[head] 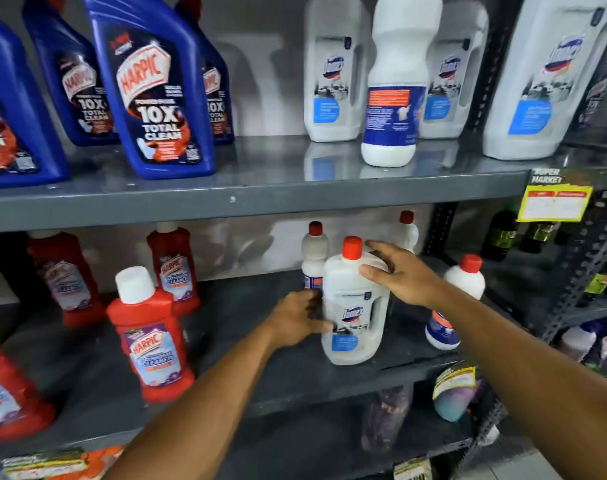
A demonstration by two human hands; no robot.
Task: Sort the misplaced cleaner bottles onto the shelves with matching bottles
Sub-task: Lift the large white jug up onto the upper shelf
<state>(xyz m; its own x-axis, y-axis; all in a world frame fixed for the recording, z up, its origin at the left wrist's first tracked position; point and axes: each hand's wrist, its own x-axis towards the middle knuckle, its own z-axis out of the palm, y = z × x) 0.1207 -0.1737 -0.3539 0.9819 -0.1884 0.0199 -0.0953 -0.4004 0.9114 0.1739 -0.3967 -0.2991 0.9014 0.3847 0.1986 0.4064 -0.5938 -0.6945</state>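
A white handled bottle with a red cap (355, 306) stands on the middle shelf (288, 375) among slim white bleach bottles (315, 254). My left hand (295, 318) grips its lower left side. My right hand (399, 271) wraps over its shoulder and handle. On the upper shelf (253, 199), matching white handled bottles (331, 71) stand at the right, and one slim white bleach bottle with a blue label (395, 98) stands among them. Blue Harpic bottles (149, 88) fill the upper left.
Red Harpic bottles (149, 334) stand on the left of the middle shelf. More slim bleach bottles (458, 299) sit right of my hands. A yellow price tag (554, 202) hangs off the upper shelf edge. Dark green bottles (499, 233) fill the neighbouring rack.
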